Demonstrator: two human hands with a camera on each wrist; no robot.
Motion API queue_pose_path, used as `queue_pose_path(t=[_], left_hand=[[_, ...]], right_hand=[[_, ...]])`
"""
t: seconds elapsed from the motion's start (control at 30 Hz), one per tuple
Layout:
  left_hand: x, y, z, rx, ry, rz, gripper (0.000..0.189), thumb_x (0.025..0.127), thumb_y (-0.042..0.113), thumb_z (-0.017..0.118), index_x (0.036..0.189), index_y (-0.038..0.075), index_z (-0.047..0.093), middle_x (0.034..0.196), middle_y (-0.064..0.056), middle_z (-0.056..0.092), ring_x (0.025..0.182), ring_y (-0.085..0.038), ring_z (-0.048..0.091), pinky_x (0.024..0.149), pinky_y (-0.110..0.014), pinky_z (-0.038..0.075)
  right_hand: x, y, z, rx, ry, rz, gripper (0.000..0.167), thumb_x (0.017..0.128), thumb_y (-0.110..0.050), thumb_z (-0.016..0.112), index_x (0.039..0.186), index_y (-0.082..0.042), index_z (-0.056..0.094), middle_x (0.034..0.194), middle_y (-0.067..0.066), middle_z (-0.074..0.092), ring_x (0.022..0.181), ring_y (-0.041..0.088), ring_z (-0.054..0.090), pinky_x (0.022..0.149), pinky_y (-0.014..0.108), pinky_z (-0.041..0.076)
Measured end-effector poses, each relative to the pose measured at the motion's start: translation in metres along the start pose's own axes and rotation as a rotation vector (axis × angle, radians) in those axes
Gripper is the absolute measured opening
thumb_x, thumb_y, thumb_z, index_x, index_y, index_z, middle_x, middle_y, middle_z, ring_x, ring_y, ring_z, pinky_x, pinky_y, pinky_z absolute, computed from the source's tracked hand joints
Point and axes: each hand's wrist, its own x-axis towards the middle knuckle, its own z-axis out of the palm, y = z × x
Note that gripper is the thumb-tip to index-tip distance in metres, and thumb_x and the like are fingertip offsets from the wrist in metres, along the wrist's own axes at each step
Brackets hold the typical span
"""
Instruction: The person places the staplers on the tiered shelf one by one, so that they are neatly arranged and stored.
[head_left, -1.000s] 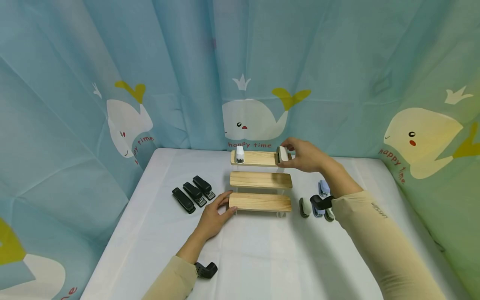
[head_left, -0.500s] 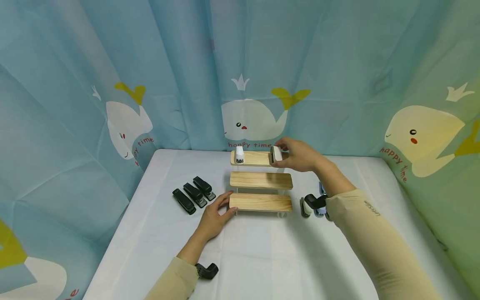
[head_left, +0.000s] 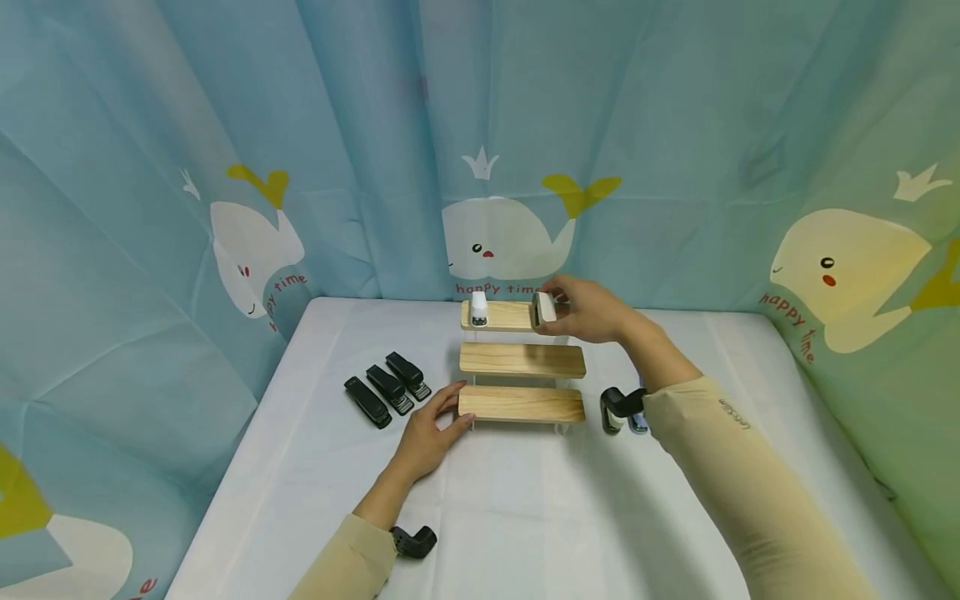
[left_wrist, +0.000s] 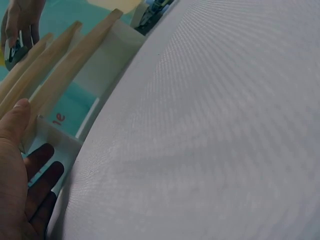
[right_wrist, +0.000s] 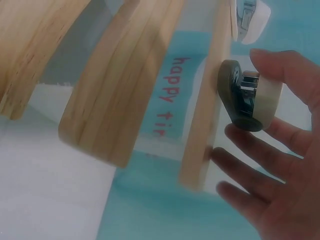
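Note:
My right hand [head_left: 596, 308] pinches a cream stapler [head_left: 544, 308] with a dark base between thumb and fingers, over the right part of the top plank. In the right wrist view the dark base of the stapler [right_wrist: 245, 97] faces the plank, at or just above it; contact is hard to tell. A white stapler [head_left: 479, 308] stands at that plank's left end. My left hand [head_left: 426, 435] rests against the left end of the bottom plank of the three-tier wooden display shelf [head_left: 521, 404]. Thumb on the plank's edge, its other fingers [left_wrist: 45, 175] stretch out loosely.
Several staplers lie right of the shelf, among them a pale one [head_left: 611, 415] and a blue one [head_left: 638, 423], partly covered by my right wrist camera [head_left: 621, 402]. Left of the shelf lie three black staplers [head_left: 387, 387]. A whale-print curtain [head_left: 660, 167] surrounds the white table [head_left: 510, 517].
My right hand has slid left along the top plank with the cream stapler, and its forearm now covers more of the staplers at the right. The left hand stays at the bottom plank.

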Motion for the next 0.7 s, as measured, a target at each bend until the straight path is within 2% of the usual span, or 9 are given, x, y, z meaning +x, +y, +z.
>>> queue_pose_path(t=[0.3,0.7], left_hand=[[0.000,0.000,-0.001,-0.006,-0.004,-0.004,0.062,0.096,0.049,0.071,0.153,0.035,0.048,0.132,0.006,0.073,0.141,-0.023,0.056,0.119,-0.056,0.039],[0.000,-0.001,-0.001,-0.001,-0.003,0.001,0.062,0.097,0.050,0.070,0.153,0.036,0.048,0.133,0.006,0.072,0.141,-0.023,0.055,0.119,-0.056,0.039]], right_hand=[[0.007,-0.009,0.004,-0.010,0.003,-0.021,0.074,0.087,-0.039,0.083,0.145,-0.008,0.050,0.141,0.019,0.060,0.133,0.038,0.056,0.110,0.056,0.047],[0.013,-0.020,0.008,-0.016,-0.009,-0.039,0.075,0.087,-0.039,0.083,0.146,-0.007,0.049,0.144,0.020,0.058,0.136,0.041,0.054,0.112,0.057,0.045]])
